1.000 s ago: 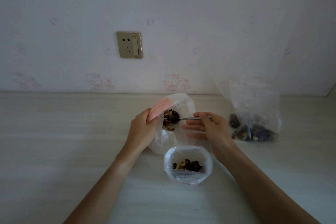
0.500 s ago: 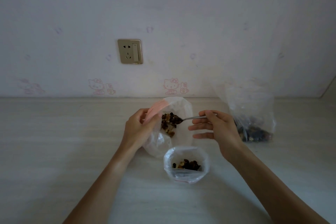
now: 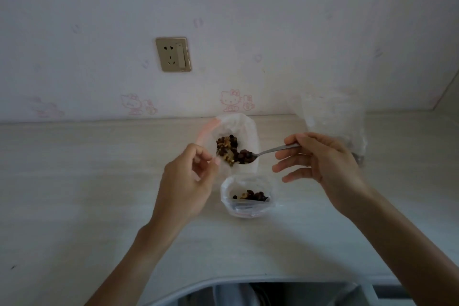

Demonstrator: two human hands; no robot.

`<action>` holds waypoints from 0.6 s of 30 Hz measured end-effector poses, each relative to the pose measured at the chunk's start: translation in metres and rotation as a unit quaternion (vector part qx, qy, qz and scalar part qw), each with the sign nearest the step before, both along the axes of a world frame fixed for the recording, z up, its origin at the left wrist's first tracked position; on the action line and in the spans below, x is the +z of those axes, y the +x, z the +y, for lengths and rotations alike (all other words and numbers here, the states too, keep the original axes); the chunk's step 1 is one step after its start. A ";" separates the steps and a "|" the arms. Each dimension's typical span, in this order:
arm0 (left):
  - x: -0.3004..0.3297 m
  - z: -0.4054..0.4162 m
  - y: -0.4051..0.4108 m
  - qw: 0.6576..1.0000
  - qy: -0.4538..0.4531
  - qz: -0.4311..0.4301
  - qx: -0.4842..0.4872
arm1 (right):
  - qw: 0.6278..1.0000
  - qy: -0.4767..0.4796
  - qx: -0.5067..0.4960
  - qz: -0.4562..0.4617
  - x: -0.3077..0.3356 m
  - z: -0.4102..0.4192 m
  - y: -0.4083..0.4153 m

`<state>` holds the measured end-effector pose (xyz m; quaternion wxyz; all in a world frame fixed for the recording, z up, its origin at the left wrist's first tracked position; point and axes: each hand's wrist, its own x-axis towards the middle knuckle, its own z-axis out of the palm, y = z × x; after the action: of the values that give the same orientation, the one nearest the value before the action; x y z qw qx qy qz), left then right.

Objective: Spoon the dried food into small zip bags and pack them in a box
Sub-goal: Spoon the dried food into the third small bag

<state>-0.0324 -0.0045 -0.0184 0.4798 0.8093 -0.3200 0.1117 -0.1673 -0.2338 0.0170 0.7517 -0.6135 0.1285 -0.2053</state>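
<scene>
Pale wood-grain tabletop (image 3: 74, 194) against a white wall (image 3: 248, 7); dim light.

Dried food (image 3: 244, 156), dark and tan bits, is heaped on a metal spoon (image 3: 263, 153), pinched by its handle end between thumb and forefinger of the right hand (image 3: 320, 164); the other right fingers (image 3: 288, 168) are spread loose below the handle. Spoon bowl sits just past the left fingertips, over the mouth of the large source bag (image 3: 242, 129). That bag's rim appears pinched by the curled left hand (image 3: 188, 181); exact contact is blurred.

Small zip bag (image 3: 248, 200) stands open below the spoon bowl, between both hands, with a little food at the bottom.

Handling, as judged: load is light, loose and easily spilled, so the spoon should be kept level. Zip bag film is thin, limp and slippery; likely tips if bumped. Best held at the rim near the zip strip.

Another clear bag (image 3: 335, 126) lies beyond the right knuckles. No box is seen.

Writing: none readable. Pink cartoon-cat prints (image 3: 231, 100) on the wall; wall socket (image 3: 173, 54) unmarked.
</scene>
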 end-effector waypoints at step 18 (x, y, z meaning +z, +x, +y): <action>0.002 -0.004 -0.023 0.962 0.033 0.260 -0.080 | 0.853 -0.517 0.014 -0.068 -0.018 -0.001 -0.057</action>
<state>-0.0549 -0.0083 -0.0163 0.5271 0.7973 -0.2516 -0.1521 -0.2242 -0.2346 -0.0013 0.3355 -0.8999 -0.0565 -0.2729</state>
